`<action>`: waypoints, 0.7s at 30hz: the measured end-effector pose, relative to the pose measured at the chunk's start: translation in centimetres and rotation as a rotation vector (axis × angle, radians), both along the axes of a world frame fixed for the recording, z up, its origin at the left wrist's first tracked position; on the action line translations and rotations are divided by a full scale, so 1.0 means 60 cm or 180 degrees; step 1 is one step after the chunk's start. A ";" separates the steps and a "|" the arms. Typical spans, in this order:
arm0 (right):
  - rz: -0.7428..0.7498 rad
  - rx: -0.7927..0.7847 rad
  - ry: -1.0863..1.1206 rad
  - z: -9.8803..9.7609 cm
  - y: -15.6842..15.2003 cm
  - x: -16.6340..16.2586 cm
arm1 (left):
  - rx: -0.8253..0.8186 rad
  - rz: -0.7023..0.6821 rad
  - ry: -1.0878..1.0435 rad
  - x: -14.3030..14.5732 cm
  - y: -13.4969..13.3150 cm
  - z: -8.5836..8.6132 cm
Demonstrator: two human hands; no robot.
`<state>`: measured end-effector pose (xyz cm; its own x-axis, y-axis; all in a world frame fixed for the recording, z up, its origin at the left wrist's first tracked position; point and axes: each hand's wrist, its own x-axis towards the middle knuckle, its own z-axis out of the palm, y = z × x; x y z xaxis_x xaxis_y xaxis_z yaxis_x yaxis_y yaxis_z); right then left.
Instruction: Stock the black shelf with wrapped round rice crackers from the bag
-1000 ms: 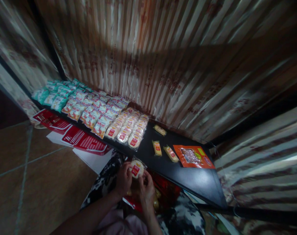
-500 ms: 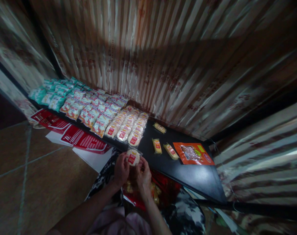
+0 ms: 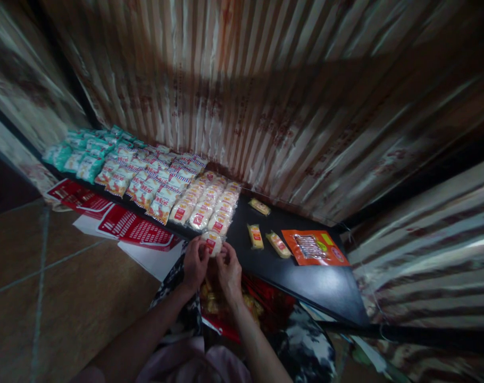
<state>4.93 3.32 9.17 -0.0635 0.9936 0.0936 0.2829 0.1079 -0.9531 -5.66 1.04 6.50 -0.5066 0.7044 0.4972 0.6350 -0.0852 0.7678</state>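
My left hand (image 3: 194, 261) and my right hand (image 3: 228, 271) together pinch a round wrapped snack packet (image 3: 212, 242) with a red label. They hold it at the near edge of a black shelf (image 3: 322, 287), just below the nearest of the rows of similar round packets (image 3: 206, 205). Both hands have their fingers closed on the packet's sides. A red bag (image 3: 261, 311) with more snacks lies on my lap beneath the hands.
Further left on the shelf lie rows of red-white packets (image 3: 146, 178) and teal packets (image 3: 82, 151). Three small yellow bars (image 3: 256, 235) and an orange packet (image 3: 314, 247) lie to the right. Red printed sheets (image 3: 126, 226) lie on the floor. Striped curtains (image 3: 266, 96) hang behind.
Both hands have carried the round packet up and forward from my lap to the shelf's near edge, against the front of the rows of round packets.
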 end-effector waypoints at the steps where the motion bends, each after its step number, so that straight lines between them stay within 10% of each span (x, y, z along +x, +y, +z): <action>1: 0.0015 0.0013 0.0000 0.002 0.001 -0.004 | 0.0003 0.0035 0.0015 -0.003 0.002 0.000; 21: 0.0238 0.0456 -0.0245 -0.003 0.035 -0.065 | -0.0007 0.0369 0.0134 -0.051 0.029 0.006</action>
<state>1.02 5.39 9.00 -0.1490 0.9627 0.2259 0.3406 0.2644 -0.9023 -8.72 2.76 6.88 -0.5634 0.6434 0.5182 0.6722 -0.0076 0.7403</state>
